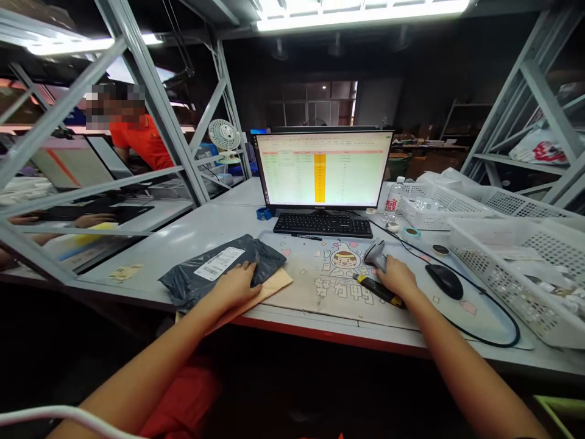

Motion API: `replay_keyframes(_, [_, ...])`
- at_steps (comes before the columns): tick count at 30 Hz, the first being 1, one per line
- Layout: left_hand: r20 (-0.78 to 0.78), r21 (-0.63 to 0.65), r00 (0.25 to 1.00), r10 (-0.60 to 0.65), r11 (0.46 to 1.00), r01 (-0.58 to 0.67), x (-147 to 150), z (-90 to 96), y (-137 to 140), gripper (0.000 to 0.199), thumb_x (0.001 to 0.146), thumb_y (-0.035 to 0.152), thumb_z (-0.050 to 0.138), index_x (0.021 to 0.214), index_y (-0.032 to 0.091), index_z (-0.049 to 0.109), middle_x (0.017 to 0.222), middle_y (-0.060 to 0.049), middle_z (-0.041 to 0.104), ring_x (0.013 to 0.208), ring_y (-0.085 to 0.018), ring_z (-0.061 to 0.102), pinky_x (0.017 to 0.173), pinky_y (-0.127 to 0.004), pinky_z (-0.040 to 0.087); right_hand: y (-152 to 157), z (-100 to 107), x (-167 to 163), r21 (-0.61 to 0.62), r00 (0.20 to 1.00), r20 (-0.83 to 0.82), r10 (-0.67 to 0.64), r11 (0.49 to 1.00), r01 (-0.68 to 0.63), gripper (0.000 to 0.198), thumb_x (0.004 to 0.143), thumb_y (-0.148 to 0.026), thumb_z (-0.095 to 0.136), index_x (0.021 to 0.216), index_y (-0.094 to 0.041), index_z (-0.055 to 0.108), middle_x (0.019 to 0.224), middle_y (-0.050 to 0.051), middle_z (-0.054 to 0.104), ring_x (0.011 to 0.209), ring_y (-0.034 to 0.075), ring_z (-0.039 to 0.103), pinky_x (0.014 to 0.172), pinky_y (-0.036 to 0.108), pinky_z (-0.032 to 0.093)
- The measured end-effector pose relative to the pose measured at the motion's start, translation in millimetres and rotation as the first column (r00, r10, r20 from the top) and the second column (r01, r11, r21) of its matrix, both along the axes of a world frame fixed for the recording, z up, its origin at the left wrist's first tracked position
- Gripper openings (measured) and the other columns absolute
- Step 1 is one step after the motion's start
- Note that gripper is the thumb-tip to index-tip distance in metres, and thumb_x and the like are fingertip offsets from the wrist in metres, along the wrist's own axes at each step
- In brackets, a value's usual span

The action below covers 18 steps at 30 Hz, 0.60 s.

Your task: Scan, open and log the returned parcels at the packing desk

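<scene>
A dark grey plastic mailer [183,281] with a white printed label [219,263] lies on the left of the desk. My left hand [240,283] rests on top of its near right part, fingers laid on the plastic. Under the mailer, a tan padded envelope [276,281] sticks out toward the desk's front edge. My right hand [397,277] is closed around the handle of a grey barcode scanner [375,253], whose head points away from me. Just beside that hand, a black and yellow utility knife [377,289] lies on the printed desk mat [336,296].
Behind the mat stand a keyboard [324,225] and a lit monitor [322,171]. To the right are a mouse [444,281], a black cable [514,317], a bottle [393,198] and white plastic baskets [512,286]. Beyond the metal frame [155,91], a person in orange [141,143] sits.
</scene>
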<state>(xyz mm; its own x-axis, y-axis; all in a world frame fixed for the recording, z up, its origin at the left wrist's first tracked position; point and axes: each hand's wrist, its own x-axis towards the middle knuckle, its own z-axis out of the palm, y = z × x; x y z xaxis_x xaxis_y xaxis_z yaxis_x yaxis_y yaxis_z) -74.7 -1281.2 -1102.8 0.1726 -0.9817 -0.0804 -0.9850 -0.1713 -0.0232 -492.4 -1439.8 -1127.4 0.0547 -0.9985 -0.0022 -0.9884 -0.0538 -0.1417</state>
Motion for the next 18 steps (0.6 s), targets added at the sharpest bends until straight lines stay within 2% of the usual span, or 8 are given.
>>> replay_keyframes(3, [0.021, 0.068, 0.999, -0.024, 0.997, 0.023, 3.6, -6.3, 4.5, 0.082, 0.092, 0.029, 0.058, 0.165, 0.001, 0.033, 0.165, -0.032, 0.038, 0.150, -0.042, 0.046, 0.120, -0.047, 0.043, -2.2, 1.8, 8.9, 0.000, 1.000, -0.008, -0.025, 1.000, 0.025, 0.057, 0.101, -0.042, 0.062, 0.143, -0.005, 0.052, 0.134, 0.025, 0.065, 0.133, 0.040, 0.059, 0.102, 0.048, 0.053])
replay_keyframes(6, [0.031, 0.057, 0.996, -0.083, 0.995, 0.081, 9.2, 6.0, 11.4, 0.071, 0.093, 0.018, 0.051, 0.162, 0.004, 0.043, 0.154, -0.029, 0.054, 0.139, -0.040, 0.058, 0.112, -0.047, 0.049, -3.2, 2.4, 14.0, -0.005, 0.999, -0.018, -0.041, 0.999, 0.041, 0.057, 0.101, -0.039, 0.064, 0.144, -0.004, 0.052, 0.135, 0.026, 0.063, 0.135, 0.040, 0.059, 0.105, 0.048, 0.052])
replay_keyframes(9, [0.061, -0.045, 0.997, -0.042, 0.998, 0.045, 5.5, 31.4, 27.5, 0.061, 0.096, 0.011, 0.038, 0.155, 0.009, 0.054, 0.139, -0.022, 0.068, 0.120, -0.038, 0.071, 0.101, -0.048, 0.056, -4.6, 3.0, 16.7, -0.010, 0.999, -0.018, -0.048, 0.999, 0.048, 0.053, 0.099, -0.035, 0.066, 0.141, -0.004, 0.055, 0.133, 0.026, 0.065, 0.133, 0.039, 0.061, 0.105, 0.047, 0.052])
replay_keyframes(11, [0.095, -0.172, 0.995, -0.010, 0.985, 0.027, -8.2, 40.5, 45.1, 0.061, 0.098, 0.010, 0.032, 0.155, 0.010, 0.054, 0.142, -0.019, 0.067, 0.120, -0.037, 0.071, 0.100, -0.048, 0.058, -7.2, 4.7, 16.8, -0.006, 0.998, -0.015, -0.063, 0.998, 0.063, 0.052, 0.097, -0.035, 0.066, 0.139, -0.004, 0.058, 0.132, 0.028, 0.066, 0.131, 0.040, 0.063, 0.104, 0.047, 0.053])
replay_keyframes(12, [0.107, -0.231, 0.994, -0.036, 0.971, 0.060, -19.0, 39.1, 54.8, 0.062, 0.098, 0.010, 0.032, 0.156, 0.010, 0.053, 0.146, -0.018, 0.065, 0.124, -0.035, 0.070, 0.104, -0.048, 0.057, -9.1, 6.5, 16.2, -0.001, 0.997, -0.014, -0.073, 0.997, 0.073, 0.053, 0.096, -0.035, 0.067, 0.138, -0.003, 0.059, 0.131, 0.029, 0.066, 0.130, 0.041, 0.064, 0.103, 0.048, 0.053])
replay_keyframes(14, [0.108, -0.288, 0.975, -0.196, 0.932, 0.219, -46.5, 22.5, 72.3, 0.065, 0.094, 0.006, 0.035, 0.156, 0.012, 0.054, 0.154, -0.015, 0.059, 0.139, -0.030, 0.061, 0.117, -0.044, 0.050, -14.4, 12.6, 13.8, 0.008, 0.996, -0.025, -0.088, 0.996, 0.088, 0.057, 0.094, -0.038, 0.068, 0.137, -0.002, 0.060, 0.130, 0.031, 0.067, 0.127, 0.042, 0.066, 0.101, 0.049, 0.055])
replay_keyframes(16, [0.079, -0.245, 0.915, -0.396, 0.882, 0.403, -77.4, -7.8, 83.3, 0.069, 0.089, 0.003, 0.040, 0.156, 0.013, 0.055, 0.160, -0.014, 0.053, 0.148, -0.026, 0.053, 0.126, -0.042, 0.042, -20.6, 23.1, 10.5, 0.000, 0.996, -0.028, -0.086, 0.996, 0.086, 0.055, 0.094, -0.041, 0.066, 0.133, -0.003, 0.064, 0.125, 0.030, 0.069, 0.121, 0.042, 0.069, 0.095, 0.048, 0.057])
replay_keyframes(18, [0.017, -0.182, 0.848, -0.531, 0.832, 0.524, -105.6, -41.0, 85.9, 0.069, 0.087, 0.004, 0.045, 0.155, 0.011, 0.054, 0.164, -0.016, 0.047, 0.153, -0.029, 0.046, 0.129, -0.044, 0.037, -25.1, 39.2, 6.9, 0.013, 0.996, 0.045, -0.073, 0.997, 0.073, 0.045, 0.095, -0.042, 0.064, 0.121, -0.006, 0.070, 0.108, 0.025, 0.075, 0.101, 0.037, 0.075, 0.081, 0.044, 0.059])
